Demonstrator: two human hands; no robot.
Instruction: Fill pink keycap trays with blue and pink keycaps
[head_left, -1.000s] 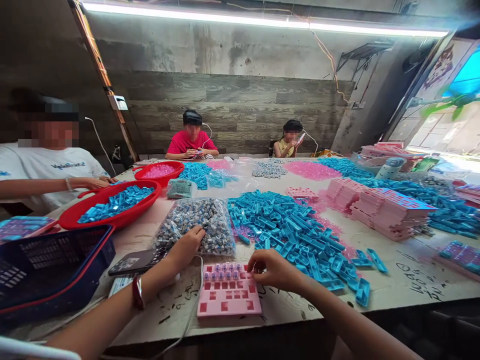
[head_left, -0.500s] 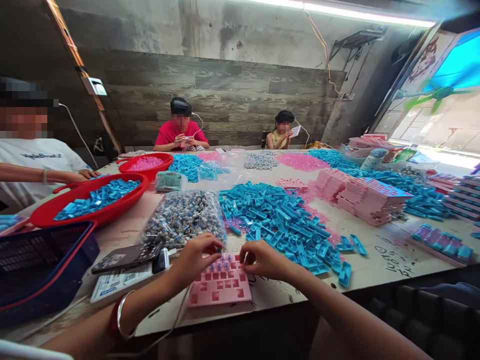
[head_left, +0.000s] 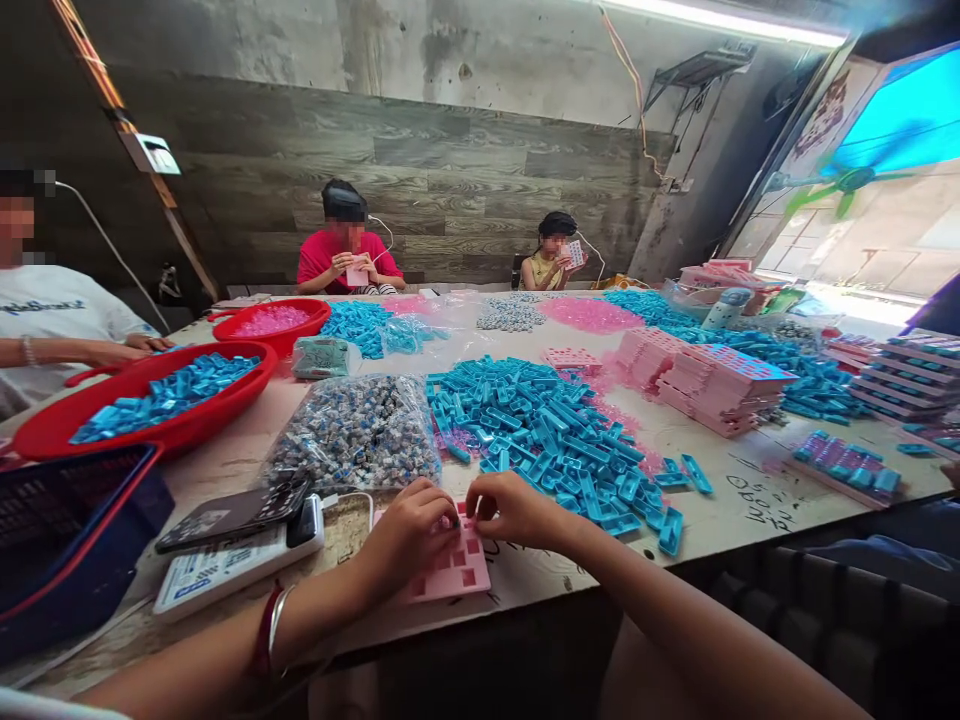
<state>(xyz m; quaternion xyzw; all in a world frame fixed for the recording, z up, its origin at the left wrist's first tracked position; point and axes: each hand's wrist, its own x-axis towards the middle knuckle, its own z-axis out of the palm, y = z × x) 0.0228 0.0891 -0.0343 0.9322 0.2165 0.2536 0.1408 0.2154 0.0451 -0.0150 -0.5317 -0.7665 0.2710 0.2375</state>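
A pink plate (head_left: 450, 580) with square holes lies flat at the table's near edge. My left hand (head_left: 412, 530) is over its left and middle part, fingers curled together; whatever they grip is hidden. At the plate's upper right corner is my right hand (head_left: 506, 510), thumb and forefinger pinched, with any small piece between them too small to name. The clear pieces on the plate are now covered by my left hand. Just beyond lies a heap of blue pieces (head_left: 547, 430), beside a clear bag of small grey and blue parts (head_left: 360, 430).
Phones (head_left: 232, 510) on a white box (head_left: 240, 570), a dark basket (head_left: 67, 560) and a red basin (head_left: 150, 400) stand left. Stacked pink plates (head_left: 720, 390) and a filled plate (head_left: 844, 465) are right. Three people sit around the table.
My left hand has moved right across the plate, closer to my right hand, and covers the clear pieces. The view has shifted slightly, and the far people have raised their pink plates.
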